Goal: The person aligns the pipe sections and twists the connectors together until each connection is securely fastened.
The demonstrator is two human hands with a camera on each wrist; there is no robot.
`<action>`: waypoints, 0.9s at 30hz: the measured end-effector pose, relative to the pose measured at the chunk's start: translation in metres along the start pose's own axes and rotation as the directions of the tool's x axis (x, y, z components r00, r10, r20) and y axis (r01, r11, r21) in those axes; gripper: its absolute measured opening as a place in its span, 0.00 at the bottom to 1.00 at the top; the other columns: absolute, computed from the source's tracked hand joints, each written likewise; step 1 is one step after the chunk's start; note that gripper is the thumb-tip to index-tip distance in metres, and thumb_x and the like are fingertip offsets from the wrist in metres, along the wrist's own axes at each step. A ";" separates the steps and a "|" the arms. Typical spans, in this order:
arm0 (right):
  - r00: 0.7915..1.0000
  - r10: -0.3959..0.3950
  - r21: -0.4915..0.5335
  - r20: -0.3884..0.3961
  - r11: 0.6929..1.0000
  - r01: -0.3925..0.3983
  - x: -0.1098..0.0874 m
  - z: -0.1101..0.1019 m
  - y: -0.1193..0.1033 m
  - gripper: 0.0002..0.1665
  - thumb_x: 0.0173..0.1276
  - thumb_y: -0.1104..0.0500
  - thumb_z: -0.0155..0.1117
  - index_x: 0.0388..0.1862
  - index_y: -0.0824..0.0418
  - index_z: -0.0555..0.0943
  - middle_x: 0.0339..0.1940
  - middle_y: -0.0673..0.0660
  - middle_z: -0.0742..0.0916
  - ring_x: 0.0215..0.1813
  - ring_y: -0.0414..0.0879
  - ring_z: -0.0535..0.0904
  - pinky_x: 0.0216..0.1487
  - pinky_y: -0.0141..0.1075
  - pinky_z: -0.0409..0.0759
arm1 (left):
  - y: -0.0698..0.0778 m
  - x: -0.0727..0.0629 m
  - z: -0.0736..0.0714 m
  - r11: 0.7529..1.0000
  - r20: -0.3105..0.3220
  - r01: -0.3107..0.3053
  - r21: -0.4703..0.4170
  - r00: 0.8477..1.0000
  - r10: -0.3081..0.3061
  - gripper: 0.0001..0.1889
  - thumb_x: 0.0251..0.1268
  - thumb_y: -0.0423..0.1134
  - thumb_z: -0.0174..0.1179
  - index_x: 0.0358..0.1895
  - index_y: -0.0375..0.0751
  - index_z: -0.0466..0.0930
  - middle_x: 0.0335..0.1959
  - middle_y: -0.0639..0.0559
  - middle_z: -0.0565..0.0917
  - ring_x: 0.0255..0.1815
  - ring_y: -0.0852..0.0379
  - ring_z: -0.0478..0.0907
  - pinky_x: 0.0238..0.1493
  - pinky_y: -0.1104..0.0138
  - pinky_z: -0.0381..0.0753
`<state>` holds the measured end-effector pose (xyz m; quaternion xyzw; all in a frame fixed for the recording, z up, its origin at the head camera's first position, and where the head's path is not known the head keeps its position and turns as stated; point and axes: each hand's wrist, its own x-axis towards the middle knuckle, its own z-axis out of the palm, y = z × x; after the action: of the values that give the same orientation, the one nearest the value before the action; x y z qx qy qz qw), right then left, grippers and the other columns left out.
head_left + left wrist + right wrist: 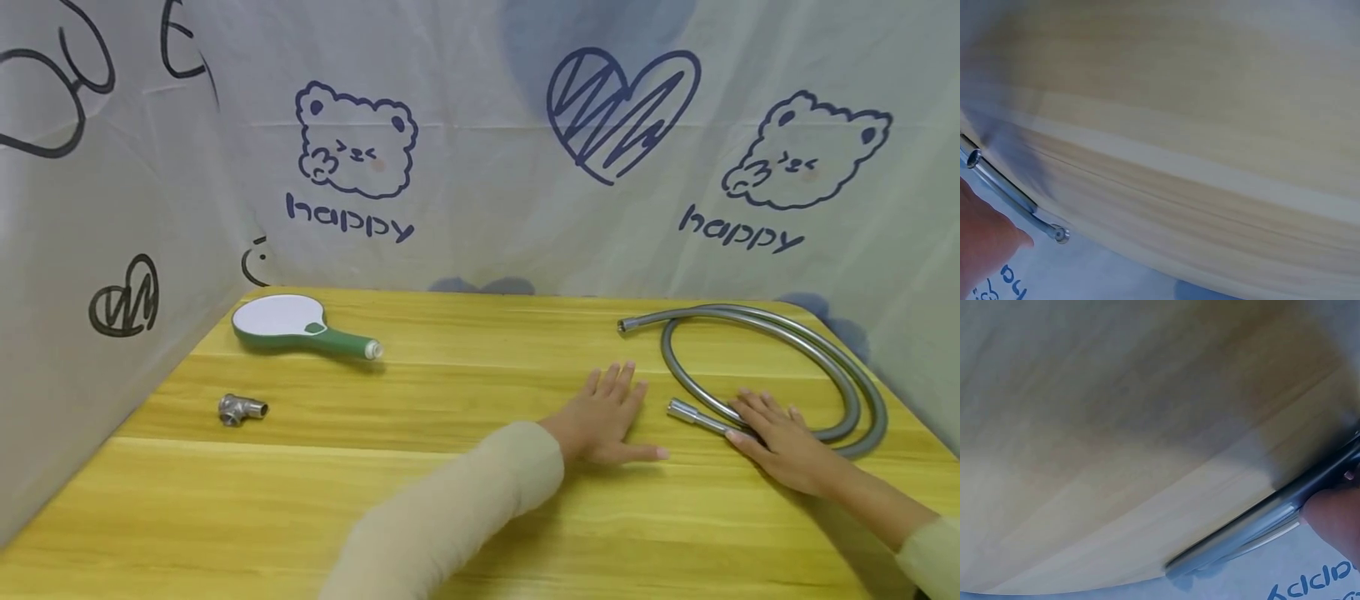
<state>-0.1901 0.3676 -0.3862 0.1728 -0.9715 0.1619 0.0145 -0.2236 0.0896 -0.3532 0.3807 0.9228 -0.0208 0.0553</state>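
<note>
The work with the hose (876,407) looked to be at an early stage; it lay in loose loops on the right of the table (450,392), with both metal ends free and joined to nothing. The right hand (783,446) rested across the hose just behind its nearer end (682,409), fingers fairly straight and no firm grip to be seen; the left hand (606,421) was spread wide and held nothing, just beside that end, though whether its palm met the wood I could not tell. The shower head (300,323), green with a white face, lay far left with its handle tip bare; the small metal valve (238,409) lay nearer the person, also unconnected; both were well apart from the hands, so any handling of them seemed left to do.

The table was yellowish wood with a pale grain and seams running across it; pale cloth (480,167) hung behind and at the sides, printed with bears, hearts and the word "happy"; light sleeves (465,500) covered the person's arms.
</note>
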 end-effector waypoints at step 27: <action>0.999 -0.022 0.014 -0.049 1.000 0.023 0.000 0.005 -0.012 0.28 0.75 0.53 0.45 0.64 0.73 0.64 0.65 0.80 0.63 0.67 0.77 0.50 0.62 0.73 0.41 | 0.024 0.007 0.001 0.993 0.045 -0.015 0.114 0.999 0.010 0.49 0.58 0.76 0.27 0.75 0.47 0.33 0.76 0.50 0.31 0.76 0.54 0.29 0.77 0.62 0.36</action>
<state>-0.1855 0.3550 -0.3873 0.1796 -0.9677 0.1728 0.0388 -0.2116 0.1117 -0.3553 0.3886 0.9162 -0.0817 0.0543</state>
